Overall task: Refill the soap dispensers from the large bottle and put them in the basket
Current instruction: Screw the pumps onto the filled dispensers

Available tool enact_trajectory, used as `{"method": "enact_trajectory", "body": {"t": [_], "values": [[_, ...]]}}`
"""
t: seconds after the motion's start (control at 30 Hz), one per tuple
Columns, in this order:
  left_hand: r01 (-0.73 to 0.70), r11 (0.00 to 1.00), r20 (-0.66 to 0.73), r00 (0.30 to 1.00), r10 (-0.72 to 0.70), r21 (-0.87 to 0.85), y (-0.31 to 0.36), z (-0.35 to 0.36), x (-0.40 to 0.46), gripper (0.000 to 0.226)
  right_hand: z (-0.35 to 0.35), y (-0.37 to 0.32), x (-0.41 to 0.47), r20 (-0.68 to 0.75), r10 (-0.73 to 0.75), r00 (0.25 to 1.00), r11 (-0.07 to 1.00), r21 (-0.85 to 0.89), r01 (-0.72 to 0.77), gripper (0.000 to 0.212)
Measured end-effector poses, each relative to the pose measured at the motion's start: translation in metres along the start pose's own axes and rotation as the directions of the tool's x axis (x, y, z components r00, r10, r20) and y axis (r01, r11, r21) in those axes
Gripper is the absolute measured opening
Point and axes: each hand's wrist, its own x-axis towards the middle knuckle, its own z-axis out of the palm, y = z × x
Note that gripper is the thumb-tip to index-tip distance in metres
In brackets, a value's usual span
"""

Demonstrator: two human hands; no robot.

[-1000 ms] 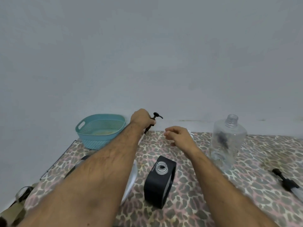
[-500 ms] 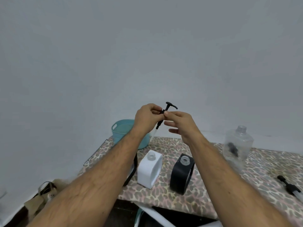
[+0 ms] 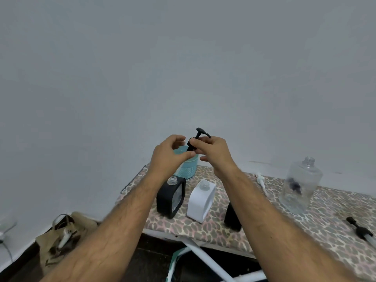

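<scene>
Hands meet in mid-air above the leopard-print counter point(image 3: 329, 226), sharing a black pump head point(image 3: 198, 137) that stands nearly upright, its nozzle topmost and its stem running down and slightly left between the fingers. The right hand point(image 3: 213, 151) pinches the pump's collar between thumb and forefinger; that grip is closed on the pump. The left hand point(image 3: 169, 153) curls loosely beside it, thumb and fingertips drawn together near the lower stem, though whether they actually clamp the tube cannot be told.

Directly below and a little toward the person stand the open-necked dispensers: a black dispenser point(image 3: 171, 197) on the left, a white dispenser point(image 3: 201, 200) just beside it, and a third dark one point(image 3: 232, 217) mostly hidden behind the right forearm. The black dispenser's open neck lies almost straight under the left hand, so the pump's long axis is already close to the line it must follow down into a neck. The left hand looks nearer to that bottle, the right nearer to the white one.

Well apart to the right stands the large clear bottle point(image 3: 301, 186), uncapped. A white pump point(image 3: 261, 180) lies near it, and another black pump point(image 3: 359, 228) rests at the counter's right edge. The teal basket point(image 3: 188, 169) sits behind the hands at the counter's far left corner, partly hidden by them; no dispenser appears to be in it yet.
</scene>
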Motion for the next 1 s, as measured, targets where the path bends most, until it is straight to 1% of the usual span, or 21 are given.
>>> {"method": "enact_trajectory", "body": {"t": [0.1,0.17,0.23,0.33,0.4,0.5,0.6,0.7,0.83,0.93,1.0], "values": [[0.095,0.995,-0.074,0.993,-0.094,0.01,-0.03,-0.008,-0.016,0.049,0.009,0.004,0.002,-0.02,-0.037,0.999,0.999,-0.006,0.036,0.007],[0.16,0.986,-0.073,0.985,-0.156,0.049,-0.05,-0.006,-0.03,0.05,0.014,0.01,0.003,-0.029,-0.05,0.998,0.999,-0.023,0.049,0.01],[0.206,0.975,-0.042,0.978,-0.203,0.085,-0.066,-0.001,-0.043,0.055,0.019,0.017,0.005,-0.039,-0.056,0.998,0.997,-0.06,0.054,0.012],[0.218,0.97,-0.005,0.976,-0.219,0.104,-0.079,0.007,-0.06,0.056,0.025,0.028,0.009,-0.047,-0.071,0.996,0.994,-0.091,0.067,0.014],[0.215,0.971,-0.012,0.977,-0.215,0.105,-0.084,0.011,-0.068,0.053,0.028,0.034,0.011,-0.044,-0.072,0.996,0.992,-0.11,0.067,0.015],[0.226,0.971,-0.03,0.974,-0.224,0.08,-0.091,0.017,-0.074,0.057,0.033,0.041,0.011,-0.039,-0.057,0.998,0.99,-0.131,0.052,0.015],[0.231,0.97,-0.041,0.973,-0.228,0.076,-0.096,0.018,-0.073,0.056,0.039,0.045,0.009,-0.007,-0.053,0.999,0.986,-0.157,0.051,0.015],[0.22,0.972,0.009,0.975,-0.221,0.08,-0.105,0.011,-0.065,0.058,0.046,0.05,0.009,0.034,-0.041,0.999,0.983,-0.176,0.046,0.021],[0.209,0.977,0.118,0.97,-0.214,0.052,-0.118,-0.005,-0.053,0.058,0.053,0.06,0.012,0.068,-0.022,0.997,0.964,-0.263,0.039,0.02],[0.195,0.979,0.193,0.96,-0.201,0.053,-0.126,-0.016,-0.044,0.059,0.06,0.065,0.014,0.087,0.001,0.996,0.944,-0.328,0.028,0.04],[0.19,0.981,0.224,0.955,-0.195,0.046,-0.131,-0.021,-0.039,0.059,0.062,0.068,0.014,0.112,0.005,0.994,0.931,-0.363,0.036,0.046]]}}
